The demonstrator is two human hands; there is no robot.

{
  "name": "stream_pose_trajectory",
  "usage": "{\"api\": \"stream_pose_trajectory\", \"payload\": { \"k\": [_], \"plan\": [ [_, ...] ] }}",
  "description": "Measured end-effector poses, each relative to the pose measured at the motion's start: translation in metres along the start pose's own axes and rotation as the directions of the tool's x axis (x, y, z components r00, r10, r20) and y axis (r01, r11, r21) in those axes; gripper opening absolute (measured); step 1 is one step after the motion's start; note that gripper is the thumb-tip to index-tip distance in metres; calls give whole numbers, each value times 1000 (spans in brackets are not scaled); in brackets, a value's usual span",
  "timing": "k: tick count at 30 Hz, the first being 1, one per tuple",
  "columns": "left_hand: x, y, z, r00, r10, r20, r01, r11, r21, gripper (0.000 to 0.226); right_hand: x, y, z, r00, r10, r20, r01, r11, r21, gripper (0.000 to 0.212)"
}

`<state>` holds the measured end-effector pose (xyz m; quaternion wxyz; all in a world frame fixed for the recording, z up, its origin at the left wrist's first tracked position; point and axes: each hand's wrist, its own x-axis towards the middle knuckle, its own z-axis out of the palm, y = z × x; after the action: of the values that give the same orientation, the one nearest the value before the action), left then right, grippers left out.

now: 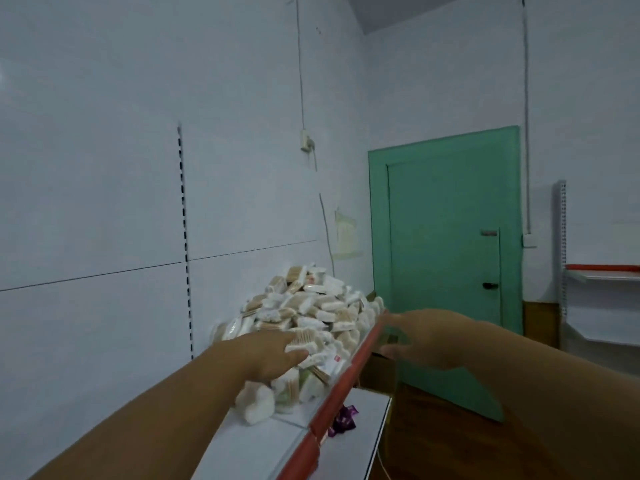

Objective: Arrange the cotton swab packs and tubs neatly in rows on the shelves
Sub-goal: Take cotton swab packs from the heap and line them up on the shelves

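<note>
White heap of cotton swab packs (311, 306) under flat-fingered left hand (270, 355); splay-fingered right hand (426, 337) just beside.

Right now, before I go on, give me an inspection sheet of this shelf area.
Surface: white shelf with a red front strip; a lower shelf sits beneath.
Job's things: cotton swab packs lie in one loose heap, not in rows; no tubs made out.
Clutter: purple wrappers on the lower shelf; a brown box beyond.
Hands: left hand on the heap's near side, grip unclear; right hand blurred, fingers spread, past the red front strip, holding nothing.
Cables: thin wire runs down the wall to a small wall box.
Surroundings: green door, closed; second shelf unit at right.
</note>
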<state>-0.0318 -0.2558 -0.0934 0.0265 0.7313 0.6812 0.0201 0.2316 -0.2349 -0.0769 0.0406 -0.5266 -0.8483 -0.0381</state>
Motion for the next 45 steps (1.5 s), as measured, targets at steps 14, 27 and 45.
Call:
{"api": "stream_pose_trajectory", "payload": {
  "k": [14,27,45],
  "plan": [
    [163,-52,-18,951,-292,-96,296,955,27,52,251,75,42,918,-376,-129,380,925,10,56],
    [228,-134,-13,825,-440,-355,375,896,-237,32,449,-56,59,764,-630,-140,645,752,133,44],
    [229,-112,-45,738,-672,-52,63,145,-987,51,500,-53,26,301,-790,-534,781,-117,614,37]
  ]
}}
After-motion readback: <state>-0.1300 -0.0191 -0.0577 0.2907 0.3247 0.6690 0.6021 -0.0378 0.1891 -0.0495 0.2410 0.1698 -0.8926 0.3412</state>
